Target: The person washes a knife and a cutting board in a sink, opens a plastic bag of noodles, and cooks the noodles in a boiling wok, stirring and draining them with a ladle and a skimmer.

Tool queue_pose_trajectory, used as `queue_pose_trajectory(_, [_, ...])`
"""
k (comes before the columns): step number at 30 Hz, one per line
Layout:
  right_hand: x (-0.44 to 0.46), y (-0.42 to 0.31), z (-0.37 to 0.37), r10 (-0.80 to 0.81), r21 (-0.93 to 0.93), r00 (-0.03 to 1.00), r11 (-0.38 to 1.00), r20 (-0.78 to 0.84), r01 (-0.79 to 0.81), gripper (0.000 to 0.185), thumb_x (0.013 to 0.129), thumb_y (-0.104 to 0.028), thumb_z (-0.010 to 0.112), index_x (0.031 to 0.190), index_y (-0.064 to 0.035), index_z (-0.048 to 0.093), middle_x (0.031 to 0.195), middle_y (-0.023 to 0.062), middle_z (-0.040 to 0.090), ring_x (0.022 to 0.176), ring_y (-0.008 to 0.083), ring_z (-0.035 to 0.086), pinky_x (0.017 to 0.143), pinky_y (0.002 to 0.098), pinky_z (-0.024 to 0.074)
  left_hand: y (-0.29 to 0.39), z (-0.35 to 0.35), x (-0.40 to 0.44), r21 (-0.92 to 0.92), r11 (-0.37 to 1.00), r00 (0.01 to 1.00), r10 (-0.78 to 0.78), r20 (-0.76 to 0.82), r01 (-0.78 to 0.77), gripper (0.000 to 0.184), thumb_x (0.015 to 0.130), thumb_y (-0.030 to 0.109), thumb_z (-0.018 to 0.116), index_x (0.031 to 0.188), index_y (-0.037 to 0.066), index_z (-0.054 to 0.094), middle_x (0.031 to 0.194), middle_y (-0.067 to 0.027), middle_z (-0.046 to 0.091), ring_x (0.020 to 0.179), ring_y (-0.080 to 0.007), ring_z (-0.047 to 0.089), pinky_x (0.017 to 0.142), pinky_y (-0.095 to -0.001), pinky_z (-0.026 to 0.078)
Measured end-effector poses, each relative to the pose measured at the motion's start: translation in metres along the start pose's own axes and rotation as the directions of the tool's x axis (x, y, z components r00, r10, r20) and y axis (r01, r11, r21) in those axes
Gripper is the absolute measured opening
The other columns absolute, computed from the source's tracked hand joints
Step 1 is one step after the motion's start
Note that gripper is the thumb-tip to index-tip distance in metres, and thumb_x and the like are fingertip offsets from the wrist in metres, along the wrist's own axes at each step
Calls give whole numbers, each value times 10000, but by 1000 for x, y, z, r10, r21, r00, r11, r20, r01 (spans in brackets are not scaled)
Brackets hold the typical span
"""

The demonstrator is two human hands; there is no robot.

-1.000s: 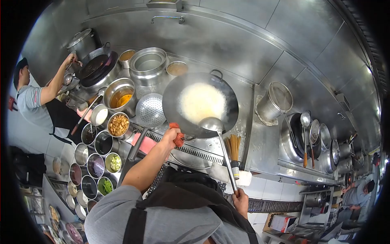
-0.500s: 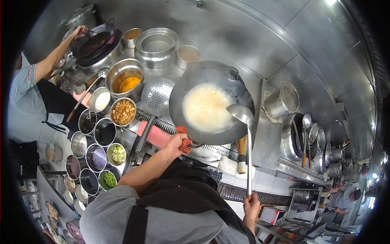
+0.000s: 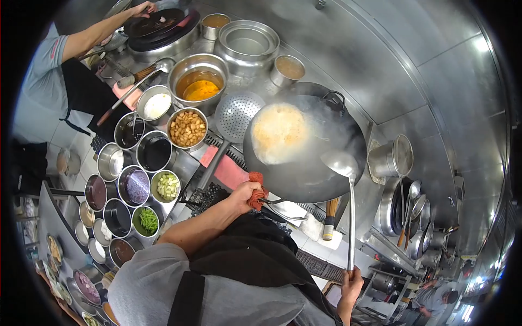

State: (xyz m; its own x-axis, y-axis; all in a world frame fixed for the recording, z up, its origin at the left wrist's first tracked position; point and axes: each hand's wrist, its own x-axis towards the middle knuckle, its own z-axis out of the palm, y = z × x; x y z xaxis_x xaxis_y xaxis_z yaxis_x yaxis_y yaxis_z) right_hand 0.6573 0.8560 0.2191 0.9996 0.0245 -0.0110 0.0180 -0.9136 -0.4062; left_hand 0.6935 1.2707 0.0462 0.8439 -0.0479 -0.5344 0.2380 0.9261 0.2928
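Note:
A dark wok [image 3: 304, 182] holds pale, steaming, frothy liquid [image 3: 280, 133] gathered toward its left side. My left hand [image 3: 244, 196] is closed round a red cloth [image 3: 257, 191] at the wok's near handle. Low on the right, my right hand [image 3: 352, 282] grips the end of a long ladle [image 3: 351, 233]. The ladle's bowl is over the right part of the wok, apart from the froth. Just left of the wok lies a perforated strainer [image 3: 238, 117].
Metal pots of ingredients, one with orange liquid [image 3: 198, 87], stand on the left. Beyond them a co-worker's arm [image 3: 103, 28] reaches over another wok [image 3: 155, 24]. A strainer pot [image 3: 389, 157] and several ladles [image 3: 411, 209] are at the right. A bamboo brush [image 3: 329, 220] lies below the wok.
The view has turned, and the wok appears farther right. The froth has shifted to the wok's left side, and the ladle has moved away from it to the right. Both hands keep their grips.

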Motion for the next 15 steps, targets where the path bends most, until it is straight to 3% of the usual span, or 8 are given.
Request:
queue_pose_trajectory(5, [14, -5, -6, -88, -16, 996, 996, -10, 88, 245, 773, -58, 624, 994, 41, 584, 556, 103, 449, 513, 135, 399, 486, 290, 371, 9, -10, -7, 25, 999, 999, -39, 22, 38, 85, 723, 31, 477, 803, 11, 497, 692, -111, 550, 609, -210, 569, 515, -334, 460])
queue_pose_trajectory(15, [37, -24, -24, -148, -58, 989, 987, -14, 147, 217, 758, -42, 624, 953, 42, 582, 569, 116, 461, 518, 155, 403, 499, 322, 366, 18, -8, -17, -36, 996, 996, -87, -17, 87, 210, 716, 13, 494, 917, 62, 462, 781, -115, 572, 617, -200, 576, 471, -325, 458])
